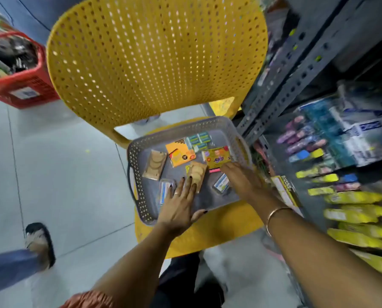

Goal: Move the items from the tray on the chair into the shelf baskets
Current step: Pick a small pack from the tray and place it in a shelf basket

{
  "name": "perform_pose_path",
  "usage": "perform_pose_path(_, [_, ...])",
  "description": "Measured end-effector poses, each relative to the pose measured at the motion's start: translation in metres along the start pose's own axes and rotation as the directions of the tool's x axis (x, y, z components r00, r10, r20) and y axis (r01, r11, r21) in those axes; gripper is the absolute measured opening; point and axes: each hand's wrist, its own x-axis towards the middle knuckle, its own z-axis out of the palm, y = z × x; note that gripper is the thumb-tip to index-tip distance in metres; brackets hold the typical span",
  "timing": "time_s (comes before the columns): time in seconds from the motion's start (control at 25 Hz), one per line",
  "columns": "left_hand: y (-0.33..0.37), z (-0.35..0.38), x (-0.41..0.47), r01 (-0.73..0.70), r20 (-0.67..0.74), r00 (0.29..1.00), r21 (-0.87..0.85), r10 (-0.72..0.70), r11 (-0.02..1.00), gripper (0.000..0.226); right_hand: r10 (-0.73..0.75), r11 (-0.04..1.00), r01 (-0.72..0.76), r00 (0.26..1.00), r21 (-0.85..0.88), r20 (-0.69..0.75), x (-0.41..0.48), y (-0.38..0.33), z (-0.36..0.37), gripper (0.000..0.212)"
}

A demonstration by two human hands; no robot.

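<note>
- Chair (pixel 156 63): yellow, perforated back; its seat carries the tray.
- Tray (pixel 141 205): grey, latticed walls, handle slot on the left side; still holds a scatter of small packets, so by my reading the task is partly or not yet done.
- Contents, far to near: teal strip packs (pixel 197 140) at the far wall; orange card (pixel 179 153) beside them; yellow packet (pixel 216 158) to the right; tan card, left (pixel 154 164); tan card, middle (pixel 196 174); clear case, near left (pixel 166 190); clear case, near right (pixel 222 184).
- Left hand (pixel 181 207): inside the tray at the near edge, fingers spread and flat, gripping nothing; fingertips touch the near end of the middle tan card, and the hand partly covers the near-left clear case.
- Right hand (pixel 241 181): over the right side of the tray, fingers curled downward by the yellow packet's near edge; whether they grip anything, I cannot tell.
- Key relation: the middle tan card lies just beyond the left fingertips, long axis running near to far, tilted slightly right; the left hand is nearer it.
- Shelf (pixel 296 85): grey metal, on the right, stocked with blurred coloured goods; baskets not clearly made out.
- Red basket (pixel 27 85): on the floor, far left.
</note>
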Motion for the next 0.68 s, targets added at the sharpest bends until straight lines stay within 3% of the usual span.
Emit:
perform_pose_path(0.12, [-0.005, 0.013, 0.006, -0.039, 0.007, 0.999, 0.031, 0.039, 0.999, 0.094, -0.058, 0.989, 0.063, 0.998, -0.133, 0.039, 0.015, 0.005, 0.017, 0.052])
perform_pose_path(0.28, [-0.009, 0.022, 0.008, -0.071, -0.008, 0.997, 0.046, 0.071, 0.996, 0.093, -0.047, 0.973, 0.067, 0.994, -0.22, 0.097, 0.025, 0.0, 0.021, 0.046])
perform_pose_path(0.68, [-0.009, 0.023, 0.01, -0.065, -0.017, 0.998, 0.022, 0.066, 0.998, 0.092, -0.04, 0.995, 0.043, 0.999, -0.091, 0.028, 0.025, 0.005, 0.025, 0.045])
